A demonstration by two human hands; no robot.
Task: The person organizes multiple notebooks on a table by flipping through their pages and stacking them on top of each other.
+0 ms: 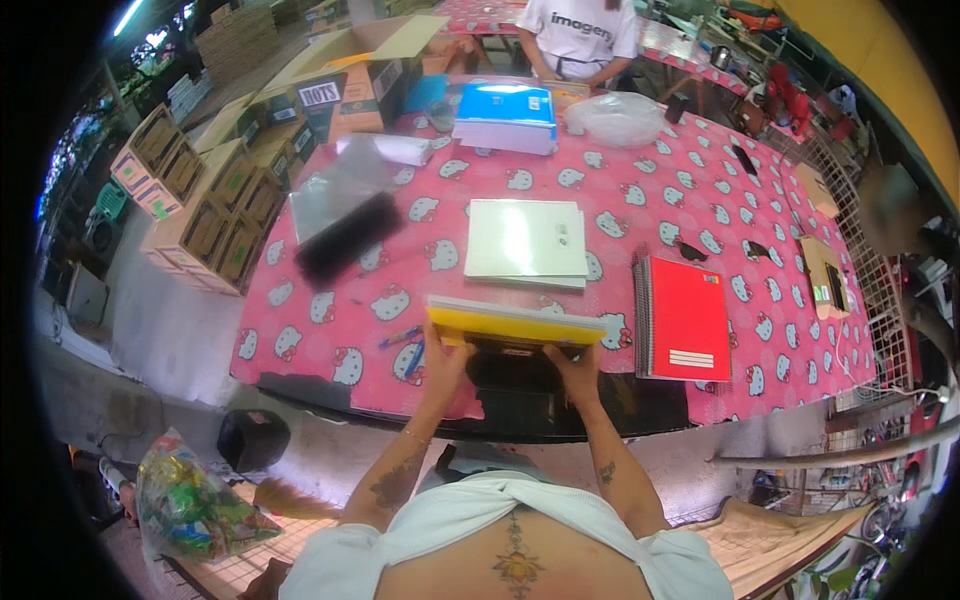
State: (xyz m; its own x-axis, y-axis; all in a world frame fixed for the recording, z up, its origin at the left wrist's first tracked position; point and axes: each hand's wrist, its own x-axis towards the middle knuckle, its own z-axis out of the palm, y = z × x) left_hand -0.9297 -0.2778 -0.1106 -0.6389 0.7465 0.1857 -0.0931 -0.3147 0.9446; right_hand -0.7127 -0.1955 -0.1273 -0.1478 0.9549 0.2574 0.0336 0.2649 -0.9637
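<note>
While both hands grip it from its two ends, one yellow notebook bundle point(515, 321) is held tipped up at the table's near edge, in front of the person's body; can't count the books in it, nor tell if its lower edge touches the table. Left hand point(447, 362) is on the left end, right hand point(577, 372) on the right end. Both hands are part-closed, opened only about as wide as the bundle is thick, thumbs on the near side; the other fingers are mostly hidden behind it.

Just beyond: one white stack point(525, 238), lying flat, layers slightly uneven. Near the left hand, at least two pens point(400, 338). To the right, one pile of red spiral notebooks point(690, 315), two or more, flat. Left, one long black object point(348, 240), blurred, next to one clear bag point(345, 190). Farther back, one blue stack point(505, 108) and a second bag point(615, 119). All on one pink patterned table point(780, 300). One co-worker point(580, 35) across it. Several cartons point(220, 215) at left, overlapping, no exact count.
</note>
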